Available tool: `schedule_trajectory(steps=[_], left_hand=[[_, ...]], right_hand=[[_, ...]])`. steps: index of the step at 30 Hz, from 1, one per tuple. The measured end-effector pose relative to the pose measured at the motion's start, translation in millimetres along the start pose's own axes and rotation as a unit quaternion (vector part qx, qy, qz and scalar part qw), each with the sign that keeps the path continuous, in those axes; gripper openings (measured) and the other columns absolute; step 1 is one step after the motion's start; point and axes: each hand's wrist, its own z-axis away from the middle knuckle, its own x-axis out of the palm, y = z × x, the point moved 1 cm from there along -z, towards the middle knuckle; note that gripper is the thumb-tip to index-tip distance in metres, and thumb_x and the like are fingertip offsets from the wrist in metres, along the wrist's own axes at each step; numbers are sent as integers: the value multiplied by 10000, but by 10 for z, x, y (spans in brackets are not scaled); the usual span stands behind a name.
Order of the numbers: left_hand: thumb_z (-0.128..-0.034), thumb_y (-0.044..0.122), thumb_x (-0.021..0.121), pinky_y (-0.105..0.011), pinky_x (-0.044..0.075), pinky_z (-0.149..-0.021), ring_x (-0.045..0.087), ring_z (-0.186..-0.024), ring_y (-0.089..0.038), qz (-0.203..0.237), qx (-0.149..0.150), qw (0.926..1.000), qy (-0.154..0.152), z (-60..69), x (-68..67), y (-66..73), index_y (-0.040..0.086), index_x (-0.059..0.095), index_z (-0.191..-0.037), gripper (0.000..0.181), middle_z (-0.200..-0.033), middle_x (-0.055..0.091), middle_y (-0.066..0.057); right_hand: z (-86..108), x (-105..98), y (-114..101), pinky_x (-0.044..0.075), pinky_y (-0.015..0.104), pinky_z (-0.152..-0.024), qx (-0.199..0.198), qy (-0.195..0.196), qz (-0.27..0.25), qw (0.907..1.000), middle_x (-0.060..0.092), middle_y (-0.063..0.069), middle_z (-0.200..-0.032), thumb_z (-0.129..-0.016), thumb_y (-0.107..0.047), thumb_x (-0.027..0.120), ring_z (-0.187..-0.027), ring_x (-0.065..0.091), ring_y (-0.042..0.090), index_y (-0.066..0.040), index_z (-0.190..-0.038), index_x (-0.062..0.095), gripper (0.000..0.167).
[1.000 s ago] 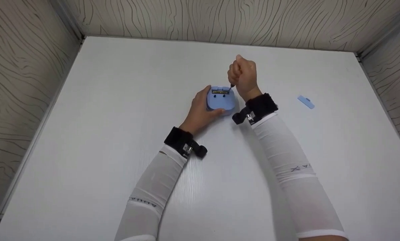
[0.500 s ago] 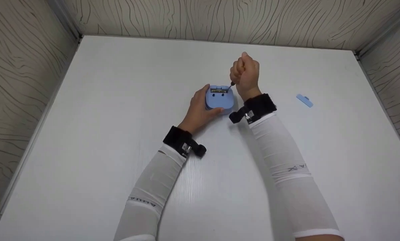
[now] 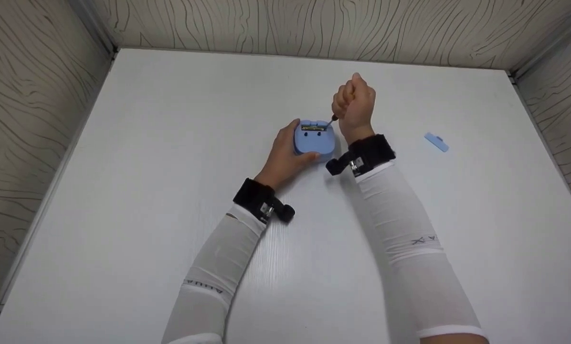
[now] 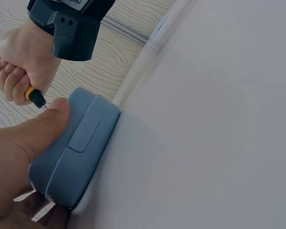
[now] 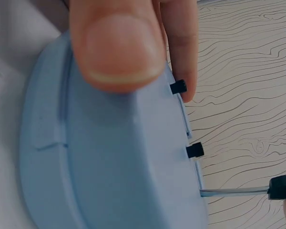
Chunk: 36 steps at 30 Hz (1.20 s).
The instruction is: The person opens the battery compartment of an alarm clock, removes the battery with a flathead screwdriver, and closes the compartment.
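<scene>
Light-blue rounded plastic case (image 3: 314,145) rests on the broad, flat white surface (image 3: 123,191), toward its far edge, with the slotted face up. Left hand (image 3: 284,156): clamped on the case, thumb against the near wall, fingers round the left side. This grip presumably keeps the case from sliding or turning. Right hand (image 3: 354,105): curled tightly round the yellow-and-black handle of a slim screwdriver-type tool (image 4: 36,97) with a thin metal shaft (image 5: 236,192). The hands are apart from each other. The tool meets the right end of the open slot at a slant; the raised fist probably provides leverage there. Light-blue narrow plastic cover (image 3: 436,142) with a small tab: lies well apart to the right, likely set aside to leave the slot accessible. Yellow-and-dark cylinder, apparently a battery (image 3: 310,128): lies lengthwise in the slot. Two short black pegs (image 5: 195,150): project from the slotted face just beside the slot.

Changes from one second earlier: the right fist is slightly farther from the case and more of the shaft shows. The left hand's grip and the cover's position match.
</scene>
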Motion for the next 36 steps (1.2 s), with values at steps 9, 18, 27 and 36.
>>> schedule_trajectory(steps=[9,18,27,36], left_hand=[[-901,269,786,-335,271,-1178,333,-1431,-248,73,81,9999,0,7,-7,6,53,177,-1610,960,-1587,308,-164],[-899,276,789,-334,267,-1185,337,-1437,-248,48,-9,10000,-33,-5,-20,12,58,183,-1611,960,-1585,318,-159],[-901,283,788,-335,260,-1190,322,-1453,-258,43,-8,10000,-38,-14,-7,16,48,187,-1606,956,-1593,307,-168],[-895,272,796,-331,274,-1178,340,-1430,-243,157,-2,9999,1,-3,-21,6,60,197,-1605,953,-1583,318,-159]], right_hand=[[-14,4,9,102,222,-360,-72,197,3,9998,273,-96,-440,-1093,-117,269,-370,170,43,-143,-498,263,595],[-4,12,-1,116,225,-364,-112,332,106,9993,282,-102,-437,-1091,-125,272,-370,183,43,-145,-502,269,590],[9,-6,-18,118,230,-360,-162,512,30,9986,295,-94,-436,-1097,-125,271,-365,192,45,-136,-512,278,584],[-28,-120,-69,111,223,-382,65,944,-501,9943,280,-81,-437,-1101,-166,232,-359,214,47,-139,-528,256,574]])
